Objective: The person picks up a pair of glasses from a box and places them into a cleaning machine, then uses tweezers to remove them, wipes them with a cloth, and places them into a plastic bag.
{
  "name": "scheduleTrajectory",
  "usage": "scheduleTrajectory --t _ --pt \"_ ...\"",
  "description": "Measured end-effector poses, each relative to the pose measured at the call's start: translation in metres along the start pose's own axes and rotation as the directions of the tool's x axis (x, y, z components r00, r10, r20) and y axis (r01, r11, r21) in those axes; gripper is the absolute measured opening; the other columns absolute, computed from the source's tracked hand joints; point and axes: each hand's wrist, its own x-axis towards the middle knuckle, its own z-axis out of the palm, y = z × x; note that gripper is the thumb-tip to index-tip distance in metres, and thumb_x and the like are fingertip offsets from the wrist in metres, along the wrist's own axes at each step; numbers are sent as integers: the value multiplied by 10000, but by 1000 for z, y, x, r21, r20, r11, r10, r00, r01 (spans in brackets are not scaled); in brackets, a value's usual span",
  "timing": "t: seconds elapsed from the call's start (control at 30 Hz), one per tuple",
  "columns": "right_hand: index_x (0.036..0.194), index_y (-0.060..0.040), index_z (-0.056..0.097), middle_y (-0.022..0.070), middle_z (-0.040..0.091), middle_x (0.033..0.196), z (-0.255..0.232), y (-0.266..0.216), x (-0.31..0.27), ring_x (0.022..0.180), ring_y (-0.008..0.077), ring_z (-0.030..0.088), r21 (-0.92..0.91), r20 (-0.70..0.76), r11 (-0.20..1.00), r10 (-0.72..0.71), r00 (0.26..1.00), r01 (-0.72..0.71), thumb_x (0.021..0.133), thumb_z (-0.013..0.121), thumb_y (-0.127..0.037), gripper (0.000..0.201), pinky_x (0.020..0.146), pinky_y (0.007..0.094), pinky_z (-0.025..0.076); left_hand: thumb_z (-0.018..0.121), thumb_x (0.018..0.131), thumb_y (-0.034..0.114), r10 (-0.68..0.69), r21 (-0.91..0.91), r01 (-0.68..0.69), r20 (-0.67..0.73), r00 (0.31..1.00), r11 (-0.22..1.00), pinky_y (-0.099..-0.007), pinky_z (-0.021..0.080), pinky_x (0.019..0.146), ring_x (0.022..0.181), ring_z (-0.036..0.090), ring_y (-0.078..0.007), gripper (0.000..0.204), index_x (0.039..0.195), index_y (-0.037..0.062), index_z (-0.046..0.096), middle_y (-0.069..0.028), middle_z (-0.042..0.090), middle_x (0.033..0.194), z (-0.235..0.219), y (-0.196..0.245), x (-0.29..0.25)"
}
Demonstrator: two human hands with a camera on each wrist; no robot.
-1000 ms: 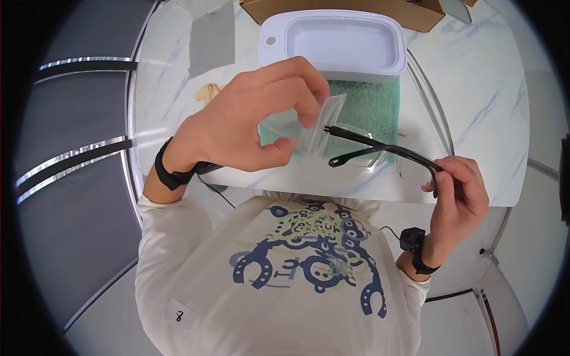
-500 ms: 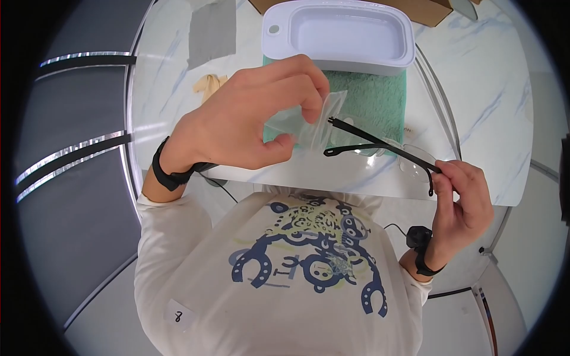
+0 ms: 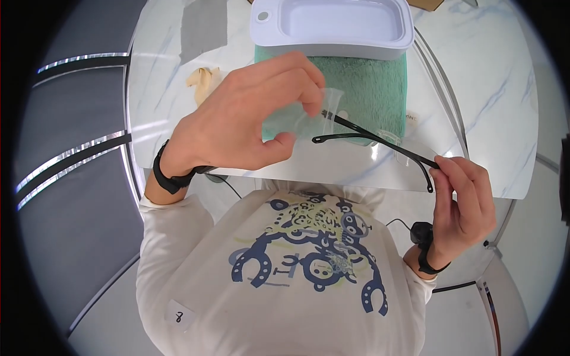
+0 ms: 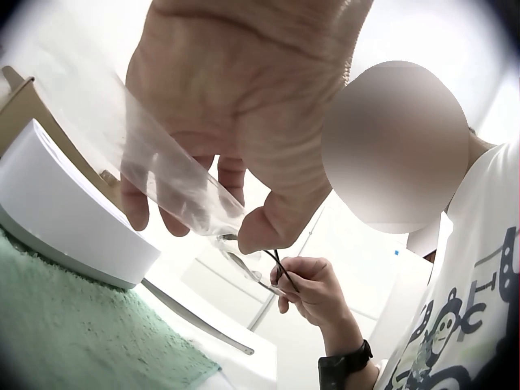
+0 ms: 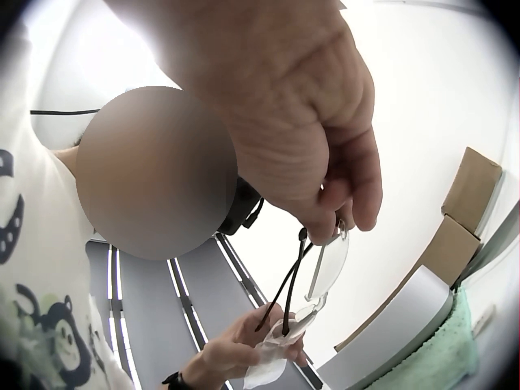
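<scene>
Clear-lensed glasses with black temples (image 3: pixel 380 140) hang in the air above the table's front edge. My right hand (image 3: pixel 463 204) pinches them at one end between thumb and fingers. My left hand (image 3: pixel 243 118) has its fingers curled round a clear plastic bag (image 3: pixel 331 101), whose mouth faces the glasses. One temple tip reaches the bag's opening; the other temple's tip lies below it. In the right wrist view the glasses' lens (image 5: pixel 329 264) shows beneath the right fingers, and the bag (image 5: pixel 266 370) is in the left hand.
A white basin-like device (image 3: pixel 338 24) stands at the back on a green towel (image 3: pixel 374 89). To the left lie a grey cloth (image 3: pixel 203 29) and a beige crumpled piece (image 3: pixel 203 82). Cardboard (image 5: pixel 451 244) shows in the right wrist view.
The glasses' temple tips have shifted slightly left, the upper one now at the bag's mouth. The device and towel appear higher in the head view. Both hands keep their holds.
</scene>
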Motion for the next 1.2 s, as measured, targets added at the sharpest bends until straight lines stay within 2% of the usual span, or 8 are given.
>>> scheduleTrajectory --t 0.23,0.5,0.7,0.9,0.97,1.0,1.07,1.2 --pt "904 4 748 113 689 833 1 1 -2 634 176 633 -23 -13 1000 -7 1000 7 683 828 65 243 519 253 471 720 607 -20 27 -66 -29 -31 999 997 -362 499 848 951 628 -273 437 1016 53 586 -127 622 1102 16 -8 0" --pt "915 12 737 123 693 850 4 9 1 673 186 645 -5 -20 1000 -28 999 28 692 823 72 247 530 256 478 834 625 43 -220 10 221 -32 975 975 -329 511 847 908 622 -209 675 1266 71 624 -66 680 1102 20 -2 0" --pt "918 7 735 111 699 862 8 11 4 665 181 649 -17 -26 999 -30 999 30 724 810 69 217 523 255 478 889 605 117 -244 -150 242 10 970 958 -325 512 848 884 611 -185 685 1252 90 669 -38 706 1116 17 -4 -3" --pt "936 -2 713 110 717 882 16 13 5 656 162 686 50 17 991 124 992 -124 797 773 44 159 554 230 524 913 600 181 -276 -113 272 -19 961 956 -314 507 832 863 596 -184 687 1240 94 677 -28 704 1111 24 -5 1" --pt "966 5 692 105 724 895 11 13 1 666 149 701 54 188 945 307 933 -322 852 743 10 125 566 220 534 912 605 182 -262 -111 258 -22 965 960 -313 506 826 861 597 -185 679 1237 93 678 -30 704 1105 27 -3 1" --pt "966 5 692 105 724 895 10 13 1 666 149 701 48 188 944 312 931 -326 852 743 10 125 566 220 534 910 610 184 -251 -103 247 -30 967 963 -313 506 819 859 599 -187 672 1234 93 678 -32 705 1098 27 -3 0" --pt "995 9 676 95 726 896 10 15 2 677 124 701 153 274 845 461 844 -512 881 737 -28 135 554 222 527 908 614 179 -244 -117 237 -43 969 964 -315 507 814 854 601 -189 663 1231 92 680 -36 707 1088 28 -3 0" --pt "1019 8 673 91 723 914 9 14 3 684 101 677 343 331 714 516 790 -610 868 756 -43 179 571 210 520 897 630 190 -219 -126 208 -81 972 970 -318 511 798 841 608 -191 637 1221 84 684 -47 715 1062 27 -3 -2"
